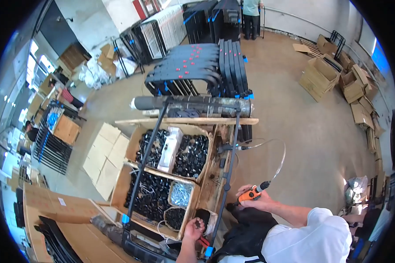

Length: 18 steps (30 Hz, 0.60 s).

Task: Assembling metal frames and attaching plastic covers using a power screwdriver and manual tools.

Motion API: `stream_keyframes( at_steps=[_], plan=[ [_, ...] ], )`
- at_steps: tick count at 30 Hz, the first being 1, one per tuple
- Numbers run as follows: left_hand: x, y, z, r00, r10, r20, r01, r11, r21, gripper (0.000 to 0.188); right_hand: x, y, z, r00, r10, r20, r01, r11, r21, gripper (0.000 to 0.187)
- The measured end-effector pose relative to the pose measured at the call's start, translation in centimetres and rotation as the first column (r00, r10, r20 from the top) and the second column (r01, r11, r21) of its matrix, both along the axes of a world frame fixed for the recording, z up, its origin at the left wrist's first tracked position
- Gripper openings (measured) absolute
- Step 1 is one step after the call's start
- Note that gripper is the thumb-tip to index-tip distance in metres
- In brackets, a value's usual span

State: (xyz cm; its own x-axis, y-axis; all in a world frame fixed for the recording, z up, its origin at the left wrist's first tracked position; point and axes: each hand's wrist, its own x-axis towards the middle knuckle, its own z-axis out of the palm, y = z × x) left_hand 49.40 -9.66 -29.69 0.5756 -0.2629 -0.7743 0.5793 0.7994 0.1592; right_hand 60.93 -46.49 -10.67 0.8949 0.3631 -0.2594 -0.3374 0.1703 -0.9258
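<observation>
My right hand point(264, 203) is closed around an orange power screwdriver point(249, 194) with a black end, held low beside my lap; a clear hose point(281, 164) curves away from it. My left hand point(193, 229) is half curled, palm up, at the near right corner of the parts boxes, its fingers closed on something small and dark. A red-handled tool point(204, 241) lies just beside that hand. Across the boxes rests a black tubular frame point(141, 175) with blue end caps, one long bar passing between my hands.
Cardboard boxes point(196, 193) hold black plastic parts point(191, 158), silver screws point(181, 193) and a white carton point(169, 149). A second tool point(232, 147) lies on the wooden bench. Beyond stand stacked black frames point(184, 65). Empty cartons point(320, 76) line the right wall; people work farther off.
</observation>
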Motion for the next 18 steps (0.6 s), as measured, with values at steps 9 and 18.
stream_keyframes(
  at_steps=[9,18],
  plan=[
    [-1.3,0.8,5.0,0.981,-0.061,0.183,0.020,0.975,0.219,0.027,3.2,4.2,5.4,0.916,0.184,0.358,-0.172,0.983,-0.066,0.053],
    [-5.8,-3.6,11.6,0.815,0.499,0.296,-0.567,0.791,0.228,0.023,3.0,11.4,4.2,0.809,0.485,0.332,-0.529,0.847,0.052,0.053]
  ],
)
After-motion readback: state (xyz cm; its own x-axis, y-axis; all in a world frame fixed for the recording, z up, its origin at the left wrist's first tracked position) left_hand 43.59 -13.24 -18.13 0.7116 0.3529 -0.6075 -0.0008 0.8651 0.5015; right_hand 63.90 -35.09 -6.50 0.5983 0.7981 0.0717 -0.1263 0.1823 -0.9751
